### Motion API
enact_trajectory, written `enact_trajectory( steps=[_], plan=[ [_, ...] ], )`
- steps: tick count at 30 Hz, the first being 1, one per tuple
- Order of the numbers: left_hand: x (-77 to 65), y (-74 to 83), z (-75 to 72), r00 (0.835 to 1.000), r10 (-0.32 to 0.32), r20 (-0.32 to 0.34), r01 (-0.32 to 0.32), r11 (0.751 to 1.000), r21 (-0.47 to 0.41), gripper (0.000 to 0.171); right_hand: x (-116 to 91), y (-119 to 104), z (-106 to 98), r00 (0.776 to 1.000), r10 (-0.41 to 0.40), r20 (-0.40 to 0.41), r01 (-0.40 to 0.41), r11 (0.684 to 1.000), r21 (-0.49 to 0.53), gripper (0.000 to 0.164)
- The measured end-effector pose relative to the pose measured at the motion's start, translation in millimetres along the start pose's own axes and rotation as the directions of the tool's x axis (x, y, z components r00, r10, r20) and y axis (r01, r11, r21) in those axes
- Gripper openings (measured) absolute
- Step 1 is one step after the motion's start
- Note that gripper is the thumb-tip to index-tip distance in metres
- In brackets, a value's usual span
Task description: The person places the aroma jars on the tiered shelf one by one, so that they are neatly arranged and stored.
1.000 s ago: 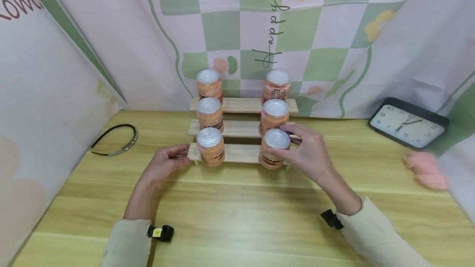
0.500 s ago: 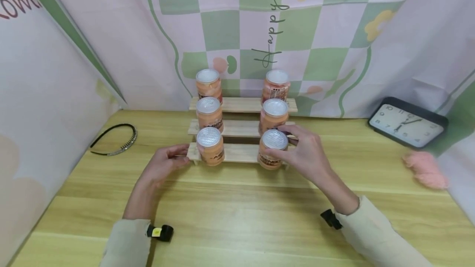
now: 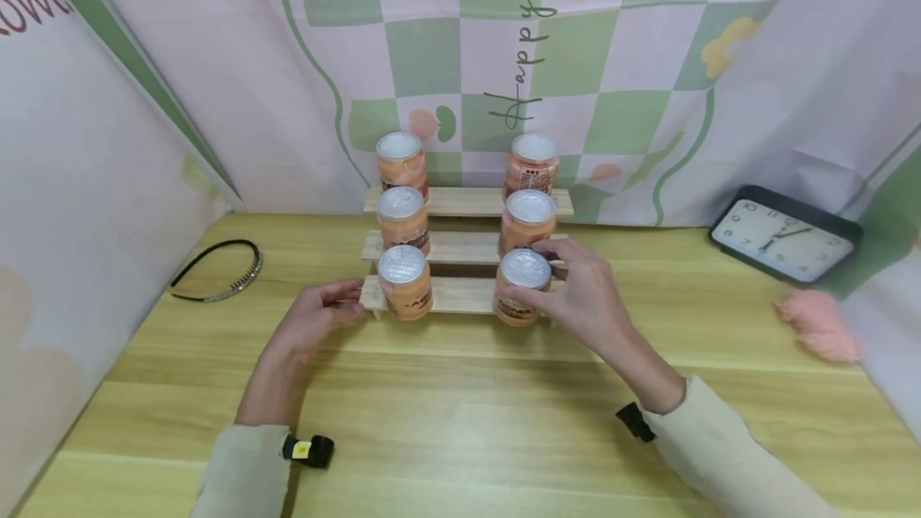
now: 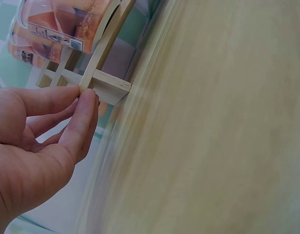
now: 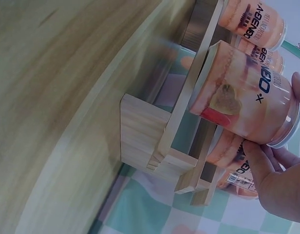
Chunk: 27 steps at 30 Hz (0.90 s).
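Observation:
A three-step wooden display shelf (image 3: 464, 296) stands near the back of the table, with two orange jars with clear lids on each step. My right hand (image 3: 586, 294) grips the front right jar (image 3: 525, 268) near its lid, thumb in front and fingers behind. In the right wrist view this jar (image 5: 247, 92) stands on the front step, its label facing out. My left hand (image 3: 309, 322) pinches the left end of the front step, beside the front left jar (image 3: 406, 294). The left wrist view shows the left hand (image 4: 47, 131) with thumb and fingertips at the step's corner.
A black headband (image 3: 219, 270) lies on the table at the left. At the right are a black-framed clock (image 3: 784, 234) and a fluffy pink thing (image 3: 820, 326). A patterned cloth (image 3: 420, 58) hangs right behind the shelf.
The front right jar has shifted slightly left along its step with my right hand. My left hand stays at the shelf's end. The head view has drifted a little.

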State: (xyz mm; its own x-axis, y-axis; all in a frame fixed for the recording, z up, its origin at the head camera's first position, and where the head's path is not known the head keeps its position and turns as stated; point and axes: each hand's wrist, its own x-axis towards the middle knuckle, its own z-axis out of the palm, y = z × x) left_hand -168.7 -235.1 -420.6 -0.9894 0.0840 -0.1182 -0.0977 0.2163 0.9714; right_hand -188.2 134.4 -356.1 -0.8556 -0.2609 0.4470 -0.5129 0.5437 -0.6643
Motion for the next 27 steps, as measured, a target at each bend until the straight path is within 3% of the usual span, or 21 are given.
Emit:
enact_trajectory(
  steps=[18, 27],
  plan=[
    [0.5, 0.6, 2.0, 1.000, -0.025, -0.003, 0.025, 1.000, 0.008, 0.052, -1.3, 1.2, -3.8, 0.999, 0.033, 0.012, -0.033, 0.999, -0.014, 0.063],
    [-2.3, 2.5, 0.2, 0.999, -0.031, -0.029, 0.033, 0.999, 0.042, 0.052, -2.5, 5.1, -11.1, 1.000, 0.006, 0.016, -0.006, 1.000, 0.026, 0.051]
  ],
)
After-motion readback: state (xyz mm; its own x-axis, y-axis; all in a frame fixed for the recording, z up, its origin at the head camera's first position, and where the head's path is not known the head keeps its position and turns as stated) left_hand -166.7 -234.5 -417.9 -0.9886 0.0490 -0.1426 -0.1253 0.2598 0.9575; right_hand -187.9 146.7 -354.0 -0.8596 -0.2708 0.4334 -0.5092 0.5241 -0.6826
